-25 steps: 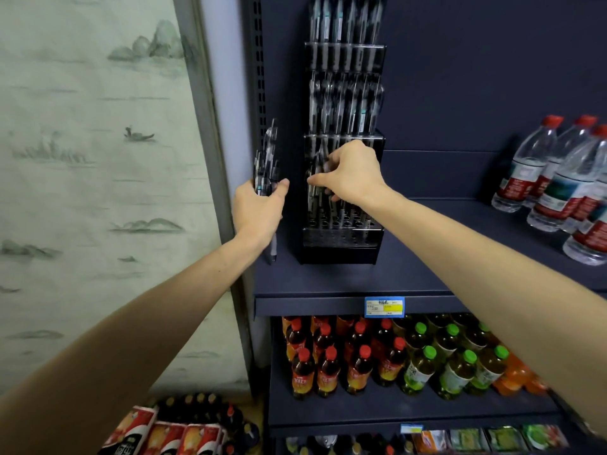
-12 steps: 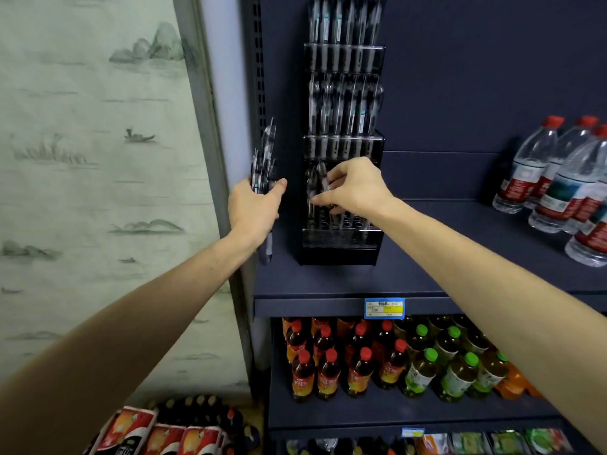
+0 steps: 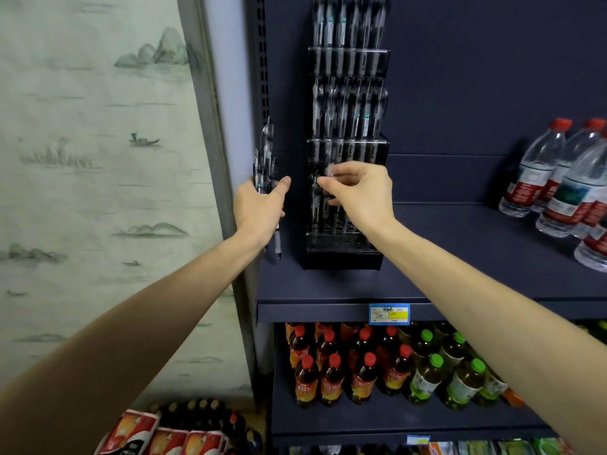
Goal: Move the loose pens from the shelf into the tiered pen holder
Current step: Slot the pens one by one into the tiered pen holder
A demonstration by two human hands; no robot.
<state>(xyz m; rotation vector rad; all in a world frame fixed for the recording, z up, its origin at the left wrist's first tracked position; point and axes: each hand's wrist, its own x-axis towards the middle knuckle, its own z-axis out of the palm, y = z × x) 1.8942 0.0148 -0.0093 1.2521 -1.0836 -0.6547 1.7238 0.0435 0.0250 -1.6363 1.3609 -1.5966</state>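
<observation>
Clear-barrelled pens (image 3: pixel 265 165), a bundle, sit clamped upright in my L hand (image 3: pixel 259 208) at the shelf's (image 3: pixel 460 277) left edge. My R hand (image 3: pixel 359 195) pinches one pen (image 3: pixel 323 192) w/ thumb and fingers, over the bottom tier of the tiered pen holder (image 3: pixel 345 254). Holder stands at shelf's left rear; upper tiers full. Water bottles (image 3: pixel 565 178) at right edge.

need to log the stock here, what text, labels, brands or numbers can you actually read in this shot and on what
None can be read for certain.
Price tag on the shelf edge: print too small.
Red-capped bottles: label lettering blurred.
Water bottles: labels blurred.
Red packets: no legible text.
Pens in the pen holder: no readable markings.
</observation>
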